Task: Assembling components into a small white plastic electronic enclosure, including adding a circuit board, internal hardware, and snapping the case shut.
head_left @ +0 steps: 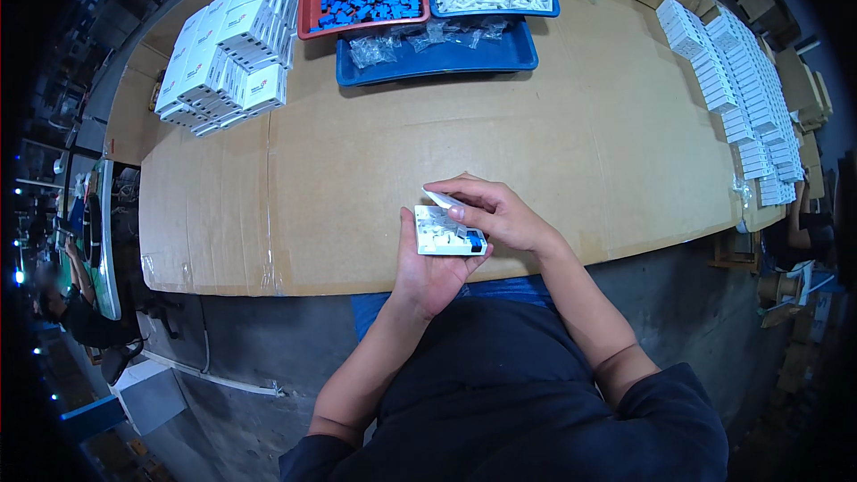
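Cardboard-covered table (553, 152) | far beyond grip: white box stacks (228, 54), trays (437, 54) | left hand (428, 272) cups open white box (449, 234), blue part inside | right hand (500, 214) pinches flap | step: loading box; next needs flap tucked shut

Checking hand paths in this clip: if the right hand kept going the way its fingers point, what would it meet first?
The right hand points left; its fingertips already touch the small white box in the left hand. Beyond that, apparently only bare cardboard tabletop.
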{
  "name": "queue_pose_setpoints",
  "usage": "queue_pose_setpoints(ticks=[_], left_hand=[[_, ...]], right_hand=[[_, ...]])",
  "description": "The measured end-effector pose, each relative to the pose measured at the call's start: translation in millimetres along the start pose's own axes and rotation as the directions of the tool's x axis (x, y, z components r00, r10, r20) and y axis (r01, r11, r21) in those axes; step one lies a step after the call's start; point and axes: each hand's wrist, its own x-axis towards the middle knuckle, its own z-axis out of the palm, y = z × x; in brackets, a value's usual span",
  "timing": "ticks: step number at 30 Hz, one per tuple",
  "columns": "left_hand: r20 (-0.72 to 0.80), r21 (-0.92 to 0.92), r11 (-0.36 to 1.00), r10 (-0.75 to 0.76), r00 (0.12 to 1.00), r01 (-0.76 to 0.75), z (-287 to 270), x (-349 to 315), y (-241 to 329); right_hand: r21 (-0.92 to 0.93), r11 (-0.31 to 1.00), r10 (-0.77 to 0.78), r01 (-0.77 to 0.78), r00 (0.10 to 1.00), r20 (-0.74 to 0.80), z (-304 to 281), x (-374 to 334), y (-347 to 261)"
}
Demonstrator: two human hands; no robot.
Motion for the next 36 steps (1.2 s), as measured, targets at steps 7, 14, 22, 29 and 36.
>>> queue_pose_setpoints(ticks=[7, 14, 22, 29, 36], left_hand=[[-0.022, 0.011, 1.000, -0.002, 1.000, 0.003, -8.4, 0.2, 3.0], [-0.049, 0.021, 0.999, -0.023, 0.999, 0.024, -6.7, 4.5, 4.0], [-0.037, 0.000, 0.999, -0.039, 0.999, 0.039, -7.9, 4.7, 5.8], [-0.028, -0.052, 0.995, -0.090, 0.996, 0.088, -9.4, 9.1, 7.7], [-0.076, -0.040, 0.993, -0.114, 0.991, 0.111, -5.6, 11.3, 10.8]], right_hand=[[-0.125, 0.992, -0.004, 0.006, 1.000, 0.014, 2.1, 1.0, 5.1], [-0.105, 0.992, 0.070, -0.069, 0.998, 0.008, 6.7, 1.4, 0.0], [-0.112, 0.992, 0.050, -0.053, 0.998, -0.023, 3.9, 3.9, -0.5], [-0.096, 0.983, 0.154, -0.156, 0.988, -0.030, -0.8, 6.3, -9.0], [-0.116, 0.956, 0.266, -0.269, 0.963, -0.043, -0.1, 11.5, -18.6]])
